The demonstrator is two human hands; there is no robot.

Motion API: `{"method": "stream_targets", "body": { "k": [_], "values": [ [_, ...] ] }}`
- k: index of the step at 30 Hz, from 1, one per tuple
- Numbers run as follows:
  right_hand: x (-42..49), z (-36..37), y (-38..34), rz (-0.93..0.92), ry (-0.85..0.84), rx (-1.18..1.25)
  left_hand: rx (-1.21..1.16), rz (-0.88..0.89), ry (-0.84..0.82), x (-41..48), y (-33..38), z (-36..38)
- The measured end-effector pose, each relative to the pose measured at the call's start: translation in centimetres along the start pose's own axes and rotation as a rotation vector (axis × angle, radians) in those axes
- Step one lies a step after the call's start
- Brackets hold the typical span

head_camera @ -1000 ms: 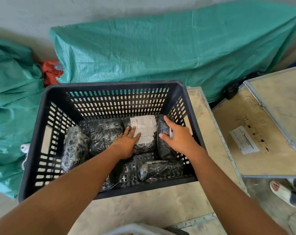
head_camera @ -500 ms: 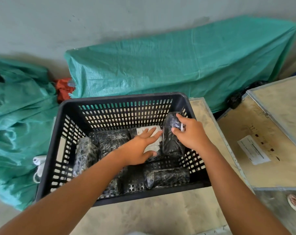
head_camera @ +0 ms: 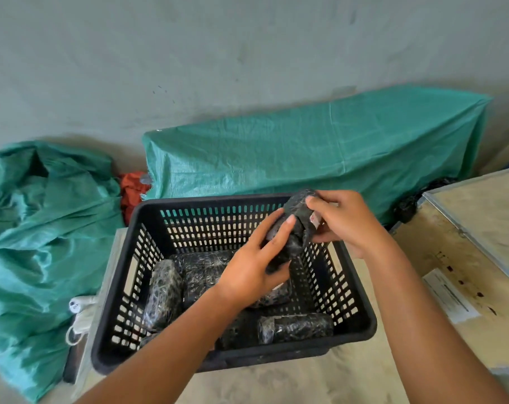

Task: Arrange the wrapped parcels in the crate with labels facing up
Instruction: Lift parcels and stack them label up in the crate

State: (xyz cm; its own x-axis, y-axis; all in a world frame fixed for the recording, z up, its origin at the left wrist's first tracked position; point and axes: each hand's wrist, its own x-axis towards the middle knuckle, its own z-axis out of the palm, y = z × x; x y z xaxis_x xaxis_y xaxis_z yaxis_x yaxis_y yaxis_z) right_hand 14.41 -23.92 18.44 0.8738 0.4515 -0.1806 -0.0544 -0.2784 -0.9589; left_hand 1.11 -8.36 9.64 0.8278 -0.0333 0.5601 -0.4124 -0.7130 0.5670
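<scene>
A black slotted plastic crate (head_camera: 148,228) stands on a pale wooden surface. Several black wrapped parcels lie on its floor: one at the left (head_camera: 163,293), one behind it (head_camera: 202,272), one at the front right (head_camera: 297,328). Above the crate's right side I hold a black wrapped parcel (head_camera: 295,225) tilted on end. My right hand (head_camera: 343,220) grips its upper end, where a bit of white label shows. My left hand (head_camera: 253,266) holds its lower part from the left. Another parcel lies partly hidden under my left hand.
Green tarpaulin (head_camera: 305,153) covers a long shape behind the crate, and more green sheeting (head_camera: 35,228) is heaped at the left. A wooden case (head_camera: 466,258) with a paper label stands at the right. A white power strip (head_camera: 78,307) lies left of the crate.
The right-hand parcel has been lifted from the crate floor to above the rim. My left hand left the labelled parcel and took hold of the lifted one. The view tilted up.
</scene>
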Motion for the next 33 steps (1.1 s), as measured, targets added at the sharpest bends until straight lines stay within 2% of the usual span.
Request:
{"method": "stream_targets", "body": {
  "k": [2, 4, 7, 12, 13, 17, 22, 25, 27, 29, 33],
  "values": [
    [-0.7, 0.0, -0.7, -0.042, -0.011, -0.001, -0.057, -0.026, 0.046, 0.3, 0.6, -1.0],
    [-1.1, -0.1, -0.7, -0.08, 0.008, -0.1, -0.15, -0.13, 0.095, 0.5, 1.3, -2.0],
    [-1.8, -0.3, -0.3, -0.254, 0.047, -0.301, -0.315, -0.283, 0.146, 1.0, 1.8, -3.8],
    [-2.4, -0.3, 1.5, -0.478, 0.088, -0.141, -0.645, -0.367, 0.214, 1.8, 1.1, -6.8],
    [-2.6, -0.4, 1.8, -0.479, 0.051, -0.123, -0.674, -0.372, 0.214, 2.0, 1.0, -7.3],
    [-3.4, -0.5, 2.8, -0.365, -0.276, 0.038, -0.761, -0.477, 0.268, 2.3, 0.8, -8.2],
    [-4.0, -0.3, 3.7, -0.355, -0.243, -0.046, -0.858, -0.575, 0.291, 2.1, 1.4, -7.2],
    [-4.3, -0.5, 4.7, -0.311, -0.207, 0.016, -0.772, -0.567, 0.262, 1.9, 2.3, -5.8],
    [-4.2, -0.6, 5.6, -0.266, -0.177, 0.092, -0.577, -0.568, 0.19, 1.9, 2.6, -4.9],
    [-3.9, -0.6, 6.4, -0.231, -0.154, 0.133, -0.378, -0.58, 0.061, 1.8, 2.3, -4.1],
    [-2.4, -0.6, 8.4, -0.186, -0.14, 0.138, -0.241, -0.669, -0.212, 1.6, 1.0, -3.0]
  ]
}}
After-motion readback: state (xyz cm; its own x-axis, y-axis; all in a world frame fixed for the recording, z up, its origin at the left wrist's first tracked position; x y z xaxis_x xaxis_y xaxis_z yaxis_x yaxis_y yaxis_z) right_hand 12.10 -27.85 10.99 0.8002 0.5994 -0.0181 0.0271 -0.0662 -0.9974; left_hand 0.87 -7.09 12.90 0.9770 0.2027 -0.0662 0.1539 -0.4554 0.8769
